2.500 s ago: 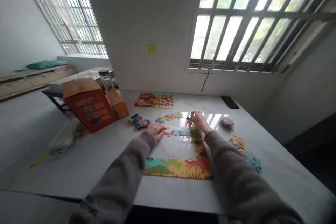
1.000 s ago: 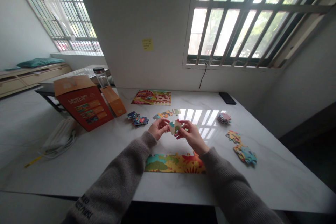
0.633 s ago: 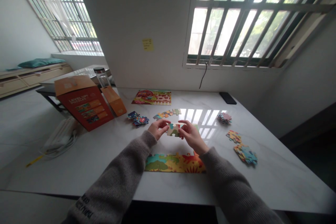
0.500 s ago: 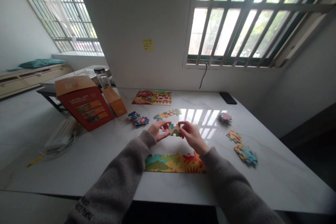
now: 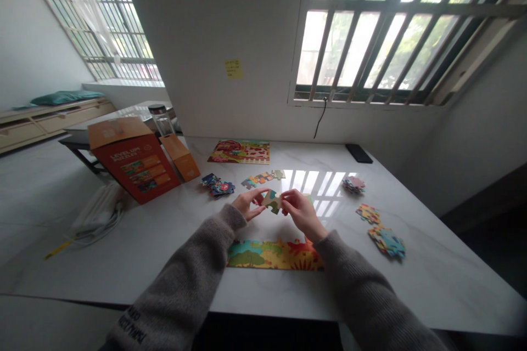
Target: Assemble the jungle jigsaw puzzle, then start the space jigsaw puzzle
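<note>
Head view — left hand (image 5: 247,204) and right hand (image 5: 302,213) pinching one jigsaw piece (image 5: 272,201) — just beyond the assembled jigsaw strip (image 5: 274,256)

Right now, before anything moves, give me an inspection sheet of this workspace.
Surface: white marble-look table, window glare mid-table.
Job's things: jigsaw strip near the edge, assembled puzzle at the far side, left piece pile, small piece stack, right piece cluster.
Clutter: orange puzzle box, black phone, glass jar.
Hands: left hand and right hand both grip jigsaw pieces.
Cables: black cable under the window; white cable bundle left of the box.
Surroundings: barred window, yellow sticky note, teal cushion.
</note>
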Motion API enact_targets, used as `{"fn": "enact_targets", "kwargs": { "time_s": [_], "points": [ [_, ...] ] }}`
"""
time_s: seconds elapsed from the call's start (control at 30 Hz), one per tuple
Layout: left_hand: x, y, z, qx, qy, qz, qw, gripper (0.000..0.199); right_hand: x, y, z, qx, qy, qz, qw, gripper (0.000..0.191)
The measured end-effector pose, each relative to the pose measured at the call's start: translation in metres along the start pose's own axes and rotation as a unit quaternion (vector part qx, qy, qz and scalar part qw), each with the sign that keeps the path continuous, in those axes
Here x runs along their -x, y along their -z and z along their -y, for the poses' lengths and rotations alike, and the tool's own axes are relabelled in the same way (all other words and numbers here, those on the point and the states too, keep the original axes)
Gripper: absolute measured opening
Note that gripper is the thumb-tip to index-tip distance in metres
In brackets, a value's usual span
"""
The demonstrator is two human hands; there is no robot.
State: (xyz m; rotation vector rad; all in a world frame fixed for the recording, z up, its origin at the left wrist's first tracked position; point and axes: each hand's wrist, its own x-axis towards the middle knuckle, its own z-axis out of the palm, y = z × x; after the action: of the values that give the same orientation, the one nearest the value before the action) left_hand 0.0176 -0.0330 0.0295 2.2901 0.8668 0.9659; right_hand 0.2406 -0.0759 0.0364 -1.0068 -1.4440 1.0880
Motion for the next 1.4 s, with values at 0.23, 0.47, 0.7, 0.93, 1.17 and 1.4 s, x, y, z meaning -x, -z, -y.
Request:
{"fn": "enact_targets", "kwargs": {
  "time_s": [0.23,0.47,0.7,0.93,1.17,1.4],
  "points": [
    [-0.002,0.0,-0.006,0.036,0.002,-0.067,0.997,0.03,0.005,-0.002,0.002,-0.014,-0.007,0.061,0.998,0.048],
    [-0.001,0.0,-0.011,0.034,0.014,-0.089,0.995,0.027,0.008,-0.006,0.0,-0.037,-0.003,0.091,0.995,0.065],
    [-0.001,-0.005,-0.009,-0.037,-0.045,-0.026,0.998,0.068,0.008,-0.007,-0.002,-0.04,0.002,0.085,0.996,0.06],
    [0.002,0.028,0.02,-0.163,-0.023,-0.053,0.985,0.058,0.007,-0.004,-0.007,0.026,0.006,0.072,0.997,0.058],
    [0.015,0.049,0.05,-0.307,0.095,-0.042,0.946,0.056,0.008,-0.001,-0.006,0.13,0.041,0.051,0.989,0.05],
    [0.012,0.033,0.039,-0.362,0.131,0.019,0.923,0.056,0.009,-0.002,-0.001,0.172,0.05,0.063,0.982,0.045]
  ]
}}
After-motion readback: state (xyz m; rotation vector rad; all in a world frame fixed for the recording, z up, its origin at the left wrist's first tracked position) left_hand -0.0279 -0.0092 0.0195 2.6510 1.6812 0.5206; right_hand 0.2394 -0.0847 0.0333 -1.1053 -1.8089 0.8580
